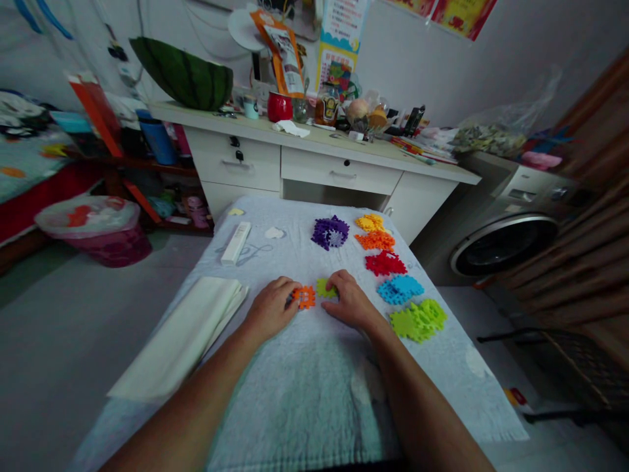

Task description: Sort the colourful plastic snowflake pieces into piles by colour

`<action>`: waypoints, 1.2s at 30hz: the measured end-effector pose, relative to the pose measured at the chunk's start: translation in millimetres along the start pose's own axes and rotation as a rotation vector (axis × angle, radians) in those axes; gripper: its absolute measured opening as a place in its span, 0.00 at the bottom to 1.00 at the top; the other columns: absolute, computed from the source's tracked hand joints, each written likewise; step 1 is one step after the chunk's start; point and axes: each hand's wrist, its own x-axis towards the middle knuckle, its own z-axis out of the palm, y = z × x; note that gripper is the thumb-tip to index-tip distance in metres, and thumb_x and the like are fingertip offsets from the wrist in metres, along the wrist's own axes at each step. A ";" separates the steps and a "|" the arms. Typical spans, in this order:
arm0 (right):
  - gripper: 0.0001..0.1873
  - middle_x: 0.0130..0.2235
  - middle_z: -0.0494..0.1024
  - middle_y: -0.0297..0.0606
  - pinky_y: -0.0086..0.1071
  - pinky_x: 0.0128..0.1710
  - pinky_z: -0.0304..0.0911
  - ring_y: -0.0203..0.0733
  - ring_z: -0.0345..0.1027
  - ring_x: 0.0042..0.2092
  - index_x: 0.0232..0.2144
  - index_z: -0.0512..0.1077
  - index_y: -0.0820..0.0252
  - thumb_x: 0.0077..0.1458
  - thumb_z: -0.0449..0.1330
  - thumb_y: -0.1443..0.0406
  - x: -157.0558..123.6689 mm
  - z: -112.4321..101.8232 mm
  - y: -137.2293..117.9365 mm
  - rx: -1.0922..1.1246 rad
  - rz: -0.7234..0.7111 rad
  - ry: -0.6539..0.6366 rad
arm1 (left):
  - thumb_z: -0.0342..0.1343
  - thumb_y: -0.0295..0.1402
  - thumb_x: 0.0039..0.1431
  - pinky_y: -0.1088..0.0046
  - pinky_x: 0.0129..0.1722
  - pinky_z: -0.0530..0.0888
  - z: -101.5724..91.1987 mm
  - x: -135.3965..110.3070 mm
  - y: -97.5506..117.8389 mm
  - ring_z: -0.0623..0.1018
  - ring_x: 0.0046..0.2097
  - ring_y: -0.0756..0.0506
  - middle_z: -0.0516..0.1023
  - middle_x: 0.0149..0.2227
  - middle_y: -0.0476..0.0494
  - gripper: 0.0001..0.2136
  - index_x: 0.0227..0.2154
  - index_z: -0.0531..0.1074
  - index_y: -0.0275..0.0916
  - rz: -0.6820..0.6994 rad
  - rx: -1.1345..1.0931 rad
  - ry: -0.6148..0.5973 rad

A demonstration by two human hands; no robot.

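My left hand (pixel 272 306) is closed in a pinch on a small orange interlocking tile (pixel 306 297) resting on the cloth-covered table (pixel 304 387). My right hand (pixel 350 301) pinches a small lime green tile (pixel 324 288) right beside the orange one; the two tiles touch or nearly touch. To the right lie sorted piles of the same tiles: purple (pixel 330 232), yellow (pixel 370 223), orange (pixel 375 240), red (pixel 385 263), blue (pixel 400 288) and lime green (pixel 419 319).
A folded white cloth (pixel 184 334) lies at the table's left edge, with a white remote control (pixel 236 242) behind it. A cluttered white desk (pixel 314 157) stands beyond. A washing machine (pixel 506 229) is at the right, a pink bin (pixel 93 229) at the left.
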 end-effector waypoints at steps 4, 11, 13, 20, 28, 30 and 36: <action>0.16 0.41 0.68 0.40 0.37 0.47 0.62 0.43 0.63 0.43 0.40 0.69 0.60 0.47 0.63 0.67 1.2 -0.6 1.5 -0.017 0.029 0.011 | 0.52 0.29 0.56 0.65 0.48 0.72 -0.7 0.1 0.1 0.76 0.46 0.43 0.75 0.43 0.42 0.12 0.42 0.74 0.40 0.000 0.008 -0.004; 0.19 0.43 0.69 0.42 0.37 0.48 0.61 0.44 0.64 0.44 0.44 0.70 0.62 0.48 0.64 0.67 4.6 3.7 8.4 -0.098 0.129 0.009 | 0.51 0.29 0.57 0.66 0.47 0.73 0.1 -0.1 -0.8 0.76 0.46 0.43 0.75 0.43 0.41 0.13 0.44 0.74 0.39 -0.005 -0.005 -0.013; 0.17 0.41 0.69 0.40 0.35 0.44 0.62 0.41 0.64 0.41 0.41 0.70 0.62 0.46 0.65 0.67 4.2 -0.2 7.8 -0.065 0.172 0.038 | 0.52 0.29 0.56 0.67 0.47 0.73 0.2 -0.1 -0.7 0.76 0.45 0.43 0.75 0.43 0.41 0.13 0.44 0.74 0.39 -0.005 -0.011 -0.011; 0.03 0.27 0.68 0.29 0.29 0.32 0.57 0.35 0.61 0.29 0.30 0.67 0.59 0.49 0.58 0.70 -10.4 -39.7 -0.4 0.189 0.232 0.064 | 0.51 0.30 0.56 0.66 0.47 0.73 0.5 0.3 0.6 0.76 0.46 0.43 0.76 0.44 0.41 0.14 0.45 0.74 0.39 -0.015 -0.029 -0.019; 0.11 0.28 0.70 0.32 0.30 0.30 0.59 0.36 0.63 0.29 0.34 0.71 0.59 0.49 0.60 0.60 -75.6 -108.9 45.7 0.236 0.370 0.295 | 0.50 0.33 0.57 0.66 0.48 0.73 4.1 0.3 -6.0 0.75 0.47 0.42 0.76 0.45 0.41 0.15 0.46 0.74 0.38 -0.010 -0.018 -0.023; 0.12 0.27 0.71 0.32 0.30 0.29 0.58 0.36 0.63 0.28 0.34 0.72 0.59 0.48 0.62 0.58 -95.4 -121.7 61.0 0.202 0.436 0.335 | 0.50 0.34 0.57 0.65 0.48 0.73 4.1 0.0 -6.4 0.75 0.46 0.42 0.76 0.44 0.41 0.15 0.46 0.74 0.39 -0.008 -0.021 -0.021; 0.17 0.25 0.70 0.32 0.29 0.25 0.56 0.35 0.61 0.26 0.34 0.72 0.61 0.45 0.63 0.55 -135.4 -137.0 93.1 0.270 0.570 0.495 | 0.50 0.35 0.58 0.64 0.48 0.73 5.2 0.5 -8.7 0.75 0.46 0.42 0.76 0.44 0.40 0.15 0.46 0.74 0.38 0.008 -0.015 -0.022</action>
